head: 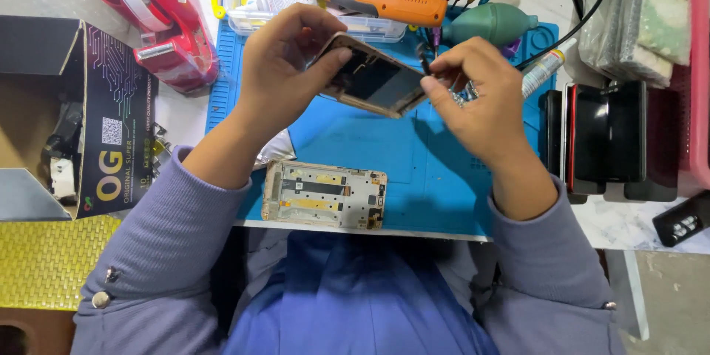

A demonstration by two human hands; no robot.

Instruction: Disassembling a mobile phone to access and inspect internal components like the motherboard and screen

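Head view shows the left hand [285,66] gripping a gold phone shell [370,76] by its edge, tilted above the blue mat [384,163], while the right hand [477,100] pinches closed on a thin dark tool [424,59] at the shell's corner. Both wrists bend inward, forearms raised off the surface; I'd judge a steady grip and light touch serve best.

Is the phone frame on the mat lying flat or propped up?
Flat: the phone frame lies inner side up on the blue mat.

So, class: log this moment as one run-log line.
left hand: holds phone back cover above blue mat | right hand: pinches small dark part at cover's edge | phone frame: lies on mat
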